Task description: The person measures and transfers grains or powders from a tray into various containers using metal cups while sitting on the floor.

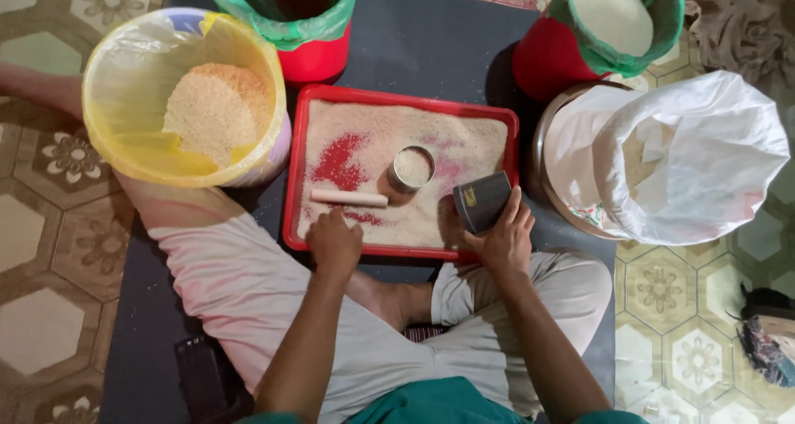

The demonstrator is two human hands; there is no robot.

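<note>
Though right hand point(503, 233) fingers clamp dark cup point(481, 200), left hand point(334, 242) fingers curled, grip unclear.

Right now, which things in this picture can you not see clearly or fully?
Head view, the only one:
- Left hand: fist turned down over the red tray; what the fingers pinch is hidden.
- Dark tin in the right hand: its inside faces away.
- Red bucket: top edge cuts it; contents in shadow.
- White sack: folds cover its contents.

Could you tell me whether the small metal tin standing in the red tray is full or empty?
Full: the metal tin stands upright, grain level with its rim.
</note>
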